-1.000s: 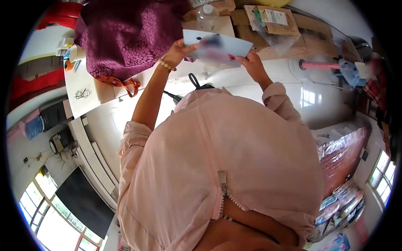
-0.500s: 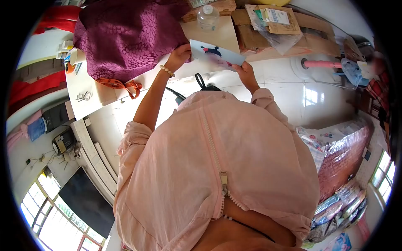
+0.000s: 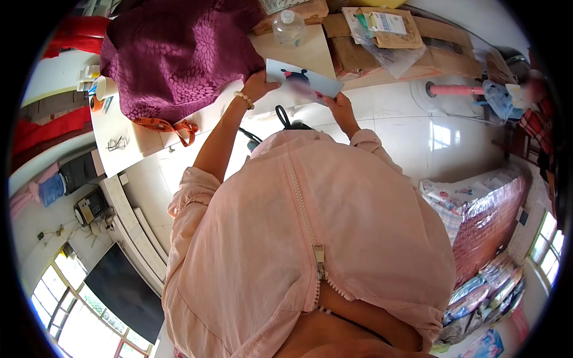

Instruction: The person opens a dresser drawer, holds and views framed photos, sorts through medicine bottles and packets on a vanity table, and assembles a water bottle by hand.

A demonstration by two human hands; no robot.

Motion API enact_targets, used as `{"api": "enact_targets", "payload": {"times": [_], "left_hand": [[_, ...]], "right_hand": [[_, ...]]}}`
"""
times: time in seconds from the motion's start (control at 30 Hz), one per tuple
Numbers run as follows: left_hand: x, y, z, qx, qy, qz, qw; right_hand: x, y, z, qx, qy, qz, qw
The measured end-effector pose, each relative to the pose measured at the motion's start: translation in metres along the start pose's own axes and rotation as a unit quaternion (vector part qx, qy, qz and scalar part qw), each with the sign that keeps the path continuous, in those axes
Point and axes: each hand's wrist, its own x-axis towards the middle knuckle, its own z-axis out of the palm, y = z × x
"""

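A pale blue card or thin booklet point(image 3: 323, 82) with a dark, round-headed cartoon figure printed on it is held out ahead of me, tilted, over the table's front edge. My left hand point(image 3: 258, 87), with a beaded bracelet at the wrist, is closed on its left edge. At the lower right corner my right hand point(image 3: 342, 111) pinches it between thumb and fingers. A purple patterned cloth point(image 3: 179, 56) lies just beyond my left hand. Behind the card stands a clear plastic bottle point(image 3: 288, 30).
An orange strap point(image 3: 160, 125) hangs over the edge of the white table point(image 3: 128, 143), near a pair of glasses point(image 3: 117, 144). Cardboard boxes point(image 3: 444, 56) with envelopes and plastic on top sit at the back right. A foil-wrapped box point(image 3: 492, 221) is on the right.
Both hands and the card have shifted slightly left in view, and the right hand sits a little lower. The whole scene has moved a bit with the camera.
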Motion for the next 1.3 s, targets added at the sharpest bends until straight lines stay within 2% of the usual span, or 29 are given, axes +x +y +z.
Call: {"api": "enact_targets", "payload": {"times": [0.07,0.17,0.23,0.33,0.4,0.43,0.47,0.53,0.6,0.63,0.67,0.73,0.77,0.8,0.83,0.87,0.93,0.97,1.0,1.07,1.2,1.3], "left_hand": [[0.014,-0.027,0.006,0.069,-0.014,-0.062,0.996],[-0.003,0.02,-0.004,0.057,-0.019,-0.054,0.997],[-0.007,0.023,0.0,0.046,-0.016,-0.058,0.997],[-0.007,0.016,0.008,0.027,-0.006,-0.046,0.999],[-0.009,0.01,0.014,0.009,0.01,-0.056,0.998],[-0.007,0.001,0.02,-0.011,0.031,-0.041,0.999],[-0.005,-0.009,0.025,-0.011,0.03,-0.04,0.999],[-0.004,-0.014,0.029,0.008,0.037,-0.08,0.996],[-0.003,-0.014,0.031,0.034,0.019,-0.081,0.996],[-0.003,-0.012,0.03,0.06,0.004,-0.083,0.995],[-0.006,-0.01,0.033,0.051,0.036,-0.064,0.996],[0.002,-0.033,0.04,0.095,0.012,-0.027,0.995],[0.002,-0.052,0.051,0.029,0.015,-0.047,0.998],[0.004,-0.044,0.053,0.031,0.007,-0.078,0.996],[0.0,-0.037,0.052,0.081,0.037,-0.03,0.996],[-0.01,-0.02,0.048,0.055,0.07,-0.011,0.996],[-0.017,-0.011,0.048,0.108,0.077,0.039,0.99],[-0.021,-0.008,0.048,0.151,0.083,0.068,0.983],[-0.018,0.001,0.045,0.107,0.047,-0.007,0.993],[-0.03,0.013,0.043,-0.015,0.058,-0.076,0.995],[-0.041,0.025,0.031,-0.079,0.05,-0.084,0.992],[-0.052,0.025,0.019,-0.078,0.058,-0.062,0.993]], "right_hand": [[0.007,0.013,0.001,-0.008,0.007,-0.009,1.0],[0.01,0.015,-0.004,-0.022,0.016,-0.01,1.0],[0.009,0.011,-0.006,-0.027,0.017,0.001,1.0],[0.006,0.014,-0.011,0.025,0.07,-0.03,0.997],[0.002,0.028,-0.018,0.138,0.145,-0.021,0.979],[-0.007,0.026,-0.023,0.125,0.155,0.021,0.98],[-0.012,0.03,-0.025,0.125,0.156,0.021,0.98],[-0.019,0.036,-0.024,0.211,0.109,0.128,0.963],[-0.024,0.038,-0.018,0.283,0.017,0.222,0.933],[-0.023,0.037,-0.012,0.311,-0.021,0.234,0.921],[-0.024,0.035,-0.006,0.336,-0.062,0.245,0.907],[-0.022,0.034,0.004,0.4,-0.12,0.234,0.878],[-0.023,0.038,0.009,0.427,-0.128,0.22,0.868],[-0.018,0.041,0.014,0.407,-0.121,0.233,0.875],[-0.018,0.033,0.017,0.422,-0.125,0.235,0.867],[-0.012,0.042,0.017,0.442,-0.141,0.224,0.857],[-0.018,0.036,0.022,0.425,-0.115,0.211,0.873],[-0.02,0.045,0.024,0.46,-0.14,0.182,0.858],[-0.014,0.052,0.025,0.463,-0.13,0.168,0.86],[-0.019,0.036,0.034,0.447,-0.07,0.17,0.875],[-0.024,0.008,0.042,0.449,-0.082,0.137,0.879],[-0.032,-0.023,0.053,0.398,-0.096,0.092,0.908]]}}
